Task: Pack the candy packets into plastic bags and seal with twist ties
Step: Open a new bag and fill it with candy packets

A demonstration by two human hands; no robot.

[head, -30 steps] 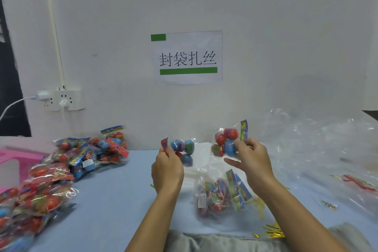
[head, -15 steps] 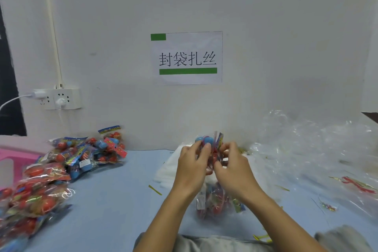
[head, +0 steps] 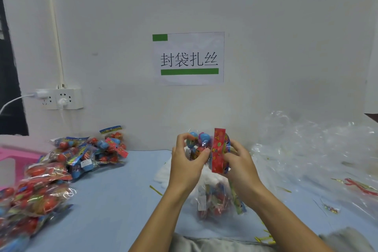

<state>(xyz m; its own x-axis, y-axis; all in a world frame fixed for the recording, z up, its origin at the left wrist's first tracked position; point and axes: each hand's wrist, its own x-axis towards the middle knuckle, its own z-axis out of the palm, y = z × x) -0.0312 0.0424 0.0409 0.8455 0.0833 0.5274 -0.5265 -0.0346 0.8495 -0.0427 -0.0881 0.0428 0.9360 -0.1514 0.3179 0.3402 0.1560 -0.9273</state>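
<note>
Since a second ago both hands have come together from well apart, so the two candy packets point(head: 206, 147) they each carried are now stacked as one bundle held up over the table's middle. At this moment the left hand point(head: 187, 164) curls round the bundle's near-left face, thumb tip pressed on the crinkly film and fingertips hooked over the top at about 11 o'clock, while the right hand point(head: 238, 164) pinches the red header card point(head: 218, 150) and the blue one behind it from the 3 o'clock side; neither hand is spread. Judging by the look, the packets are light, the film slippery and soft, and the round candies inside likely to roll and shift, so the stiff header cards seem the surest place to grip and align them. Both forearms rise from 6 o'clock, wrists bent slightly inward. Directly below, toward 6 o'clock, a partly filled plastic bag point(head: 214, 202) lies on the blue table point(head: 114, 200). Loose clear bags point(head: 311, 149) heap at 3 o'clock, yellow twist ties point(head: 263, 238) lie at 5 o'clock, and finished candy bags point(head: 67, 161) pile at 9 o'clock.
</note>
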